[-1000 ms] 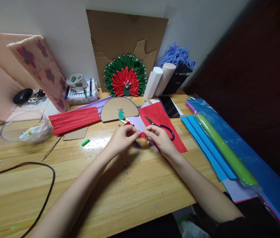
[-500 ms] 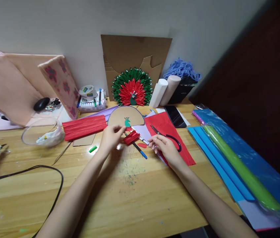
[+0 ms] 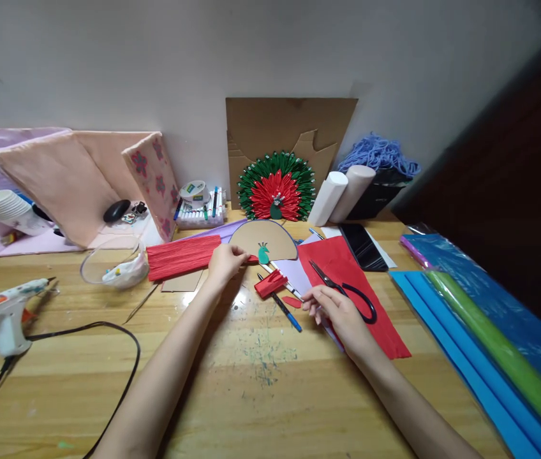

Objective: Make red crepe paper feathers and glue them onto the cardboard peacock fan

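Observation:
My left hand [image 3: 225,264] pinches a small red paper piece [image 3: 252,259] at the lower left edge of a brown half-round card [image 3: 263,237] that bears a green peacock cutout [image 3: 263,254]. A folded red paper bundle [image 3: 271,283] lies on the desk between my hands, next to a blue pen [image 3: 286,309] and a small red petal scrap [image 3: 291,301]. My right hand [image 3: 340,313] rests with its fingers curled on the edge of a red paper sheet [image 3: 351,287], just below black scissors [image 3: 344,290]; what its fingers hold is unclear.
A glue gun [image 3: 5,309] with a black cord [image 3: 108,331] stands at the left. A glass bowl [image 3: 113,268], red crepe paper [image 3: 182,255], a marker box [image 3: 198,210], a finished peacock fan [image 3: 276,188], a phone [image 3: 361,245] and blue paper sheets [image 3: 466,344] surround the work area.
My hands have come apart. The red bundle was set down on the desk. My left hand moved up to the half-round card with a small red piece. The view tilted up.

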Demonstrator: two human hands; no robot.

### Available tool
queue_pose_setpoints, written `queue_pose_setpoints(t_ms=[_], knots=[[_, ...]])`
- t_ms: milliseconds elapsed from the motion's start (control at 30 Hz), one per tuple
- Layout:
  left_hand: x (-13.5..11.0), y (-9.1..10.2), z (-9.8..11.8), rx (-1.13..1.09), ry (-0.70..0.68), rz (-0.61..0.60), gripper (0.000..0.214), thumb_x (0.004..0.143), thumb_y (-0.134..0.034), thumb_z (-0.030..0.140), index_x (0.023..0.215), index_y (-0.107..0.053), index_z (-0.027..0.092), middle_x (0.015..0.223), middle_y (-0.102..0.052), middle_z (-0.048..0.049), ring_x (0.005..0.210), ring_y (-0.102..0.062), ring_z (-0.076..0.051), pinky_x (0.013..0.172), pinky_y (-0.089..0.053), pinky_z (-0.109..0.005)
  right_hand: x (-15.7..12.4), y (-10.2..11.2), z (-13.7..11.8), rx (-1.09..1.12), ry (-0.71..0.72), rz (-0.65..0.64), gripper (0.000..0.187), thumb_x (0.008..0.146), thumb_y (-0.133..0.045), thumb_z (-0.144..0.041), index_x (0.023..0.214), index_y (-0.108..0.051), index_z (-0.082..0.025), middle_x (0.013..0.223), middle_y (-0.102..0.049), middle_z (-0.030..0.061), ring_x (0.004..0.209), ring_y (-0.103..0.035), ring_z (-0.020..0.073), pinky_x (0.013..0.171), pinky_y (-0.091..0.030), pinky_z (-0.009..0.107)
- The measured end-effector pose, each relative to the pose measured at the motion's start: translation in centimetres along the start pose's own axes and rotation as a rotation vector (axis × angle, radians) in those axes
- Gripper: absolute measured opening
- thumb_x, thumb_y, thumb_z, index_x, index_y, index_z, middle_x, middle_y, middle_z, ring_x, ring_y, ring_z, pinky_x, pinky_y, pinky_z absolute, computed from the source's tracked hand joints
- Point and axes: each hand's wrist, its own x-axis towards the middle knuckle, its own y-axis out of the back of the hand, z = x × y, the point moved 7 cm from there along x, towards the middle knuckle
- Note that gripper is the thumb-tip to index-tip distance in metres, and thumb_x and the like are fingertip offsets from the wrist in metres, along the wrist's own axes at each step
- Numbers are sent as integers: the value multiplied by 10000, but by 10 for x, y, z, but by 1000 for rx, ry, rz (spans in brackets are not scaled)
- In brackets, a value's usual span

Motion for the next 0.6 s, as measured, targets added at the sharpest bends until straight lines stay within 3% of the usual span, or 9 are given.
queue_pose_setpoints(t_ms=[600], knots=[[4, -4, -4, 38, -61, -14, 202, 713, -616, 344, 768, -708, 173, 701, -693, -57, 562, -582, -138, 502, -357, -221, 3, -3, 10, -6, -13, -16, 347, 801, -527, -473, 776, -618, -139, 641, -590, 25, 540, -491, 99, 494, -371, 218]])
